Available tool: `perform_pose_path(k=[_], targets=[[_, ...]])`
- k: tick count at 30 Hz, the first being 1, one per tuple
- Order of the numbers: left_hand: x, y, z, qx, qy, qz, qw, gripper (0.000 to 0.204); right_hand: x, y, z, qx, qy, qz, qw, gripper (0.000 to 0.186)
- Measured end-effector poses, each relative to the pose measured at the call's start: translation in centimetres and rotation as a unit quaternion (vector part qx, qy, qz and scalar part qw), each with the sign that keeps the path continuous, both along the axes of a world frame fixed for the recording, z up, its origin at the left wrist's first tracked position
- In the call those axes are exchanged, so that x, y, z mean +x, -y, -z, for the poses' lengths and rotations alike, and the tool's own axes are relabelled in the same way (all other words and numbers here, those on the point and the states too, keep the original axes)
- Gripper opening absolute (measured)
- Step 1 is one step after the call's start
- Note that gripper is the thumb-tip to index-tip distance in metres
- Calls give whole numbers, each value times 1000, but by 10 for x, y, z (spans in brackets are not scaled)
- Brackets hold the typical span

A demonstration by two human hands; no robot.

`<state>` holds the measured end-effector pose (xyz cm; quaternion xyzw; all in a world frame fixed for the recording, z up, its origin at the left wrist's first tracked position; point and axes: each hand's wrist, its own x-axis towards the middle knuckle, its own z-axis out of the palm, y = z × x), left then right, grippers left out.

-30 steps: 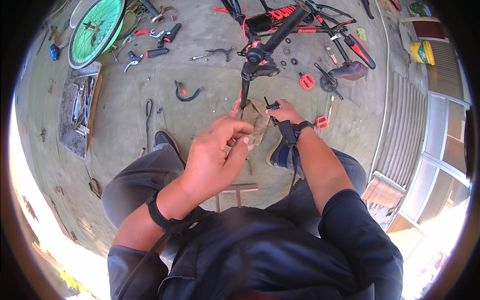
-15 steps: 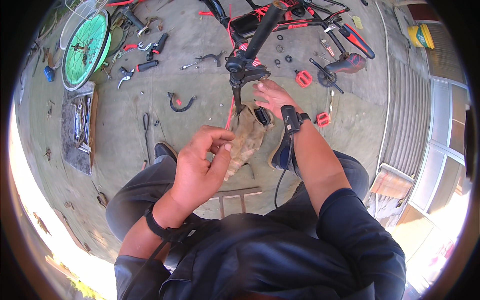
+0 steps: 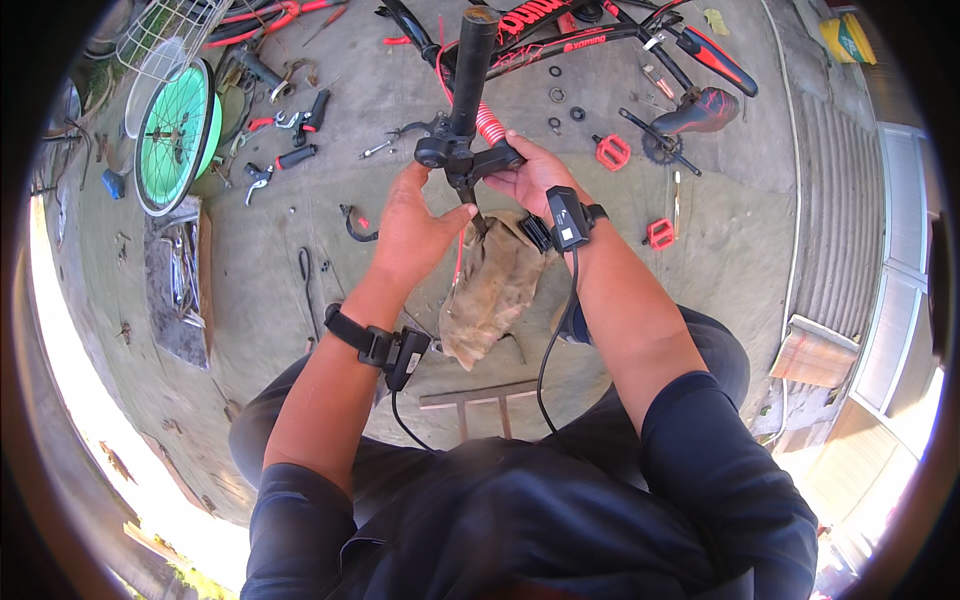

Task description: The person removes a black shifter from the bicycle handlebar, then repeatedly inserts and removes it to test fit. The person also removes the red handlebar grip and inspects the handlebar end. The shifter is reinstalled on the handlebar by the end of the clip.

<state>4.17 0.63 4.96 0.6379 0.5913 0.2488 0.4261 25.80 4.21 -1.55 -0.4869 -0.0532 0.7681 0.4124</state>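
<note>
A black bicycle fork (image 3: 469, 95) stands up in front of me, its crown (image 3: 459, 157) having a lug on either side. My left hand (image 3: 420, 222) curls its fingers about the left lug, the thumb stretched toward the narrow part below. Around the right lug, my right hand (image 3: 533, 178) closes with its thumb on top; its other fingers are partly hidden beneath. A red ribbed spring (image 3: 489, 125) shows just behind the crown. Under the fork's lower end lies a stained tan cloth (image 3: 490, 292), with a black ribbed piece (image 3: 535, 233) beside it.
Behind is the black and red bicycle frame (image 3: 585, 41) with its saddle (image 3: 703, 109). Red pedals (image 3: 612, 152) and a crankset (image 3: 662, 148) lie right. At left are a green-disc wheel (image 3: 178, 137), brake levers (image 3: 258, 184) and a tool tray (image 3: 180, 262).
My left hand has moved up and forward from above the cloth to the fork crown. The right hand has closed around the right lug. The fork looks more upright.
</note>
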Motion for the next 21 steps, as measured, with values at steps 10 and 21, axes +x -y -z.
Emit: perform_pose_path(k=[10, 21], targets=[[28, -24, 42, -37, 31, 2, 999, 67, 14, -20, 5, -22, 10, -73, 997, 30], [29, -28, 49, -51, -6, 3, 999, 58, 18, 7, -5, -35, 28, -20, 999, 43]])
